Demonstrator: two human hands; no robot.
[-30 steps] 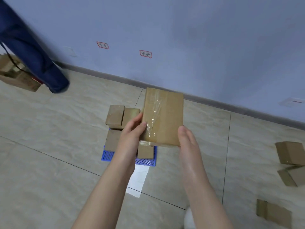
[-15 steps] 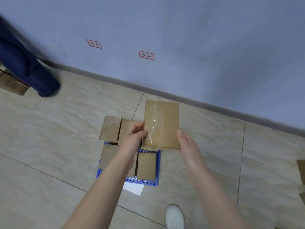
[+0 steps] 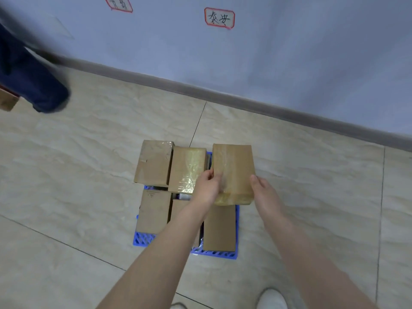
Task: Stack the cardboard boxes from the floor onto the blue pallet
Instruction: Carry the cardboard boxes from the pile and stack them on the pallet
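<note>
Over the far right corner of the blue pallet (image 3: 142, 238), the left hand (image 3: 206, 188) pinches the left edge of the taped box (image 3: 233, 166) between thumb and fingers, while the right hand (image 3: 264, 192) clasps its right edge, fingers seemingly tucked underneath.

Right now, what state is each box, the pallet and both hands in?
blue pallet, on floor, mostly covered by boxes.
held box, taped shut, held over the pallet's far right corner.
left hand, grips its left edge.
right hand, holds its right edge.
far-left box, closed, lying flat.
far-middle box, taped, lying flat.
near-left box, closed, flat on pallet.
near-right box, closed, flat on pallet.
</note>
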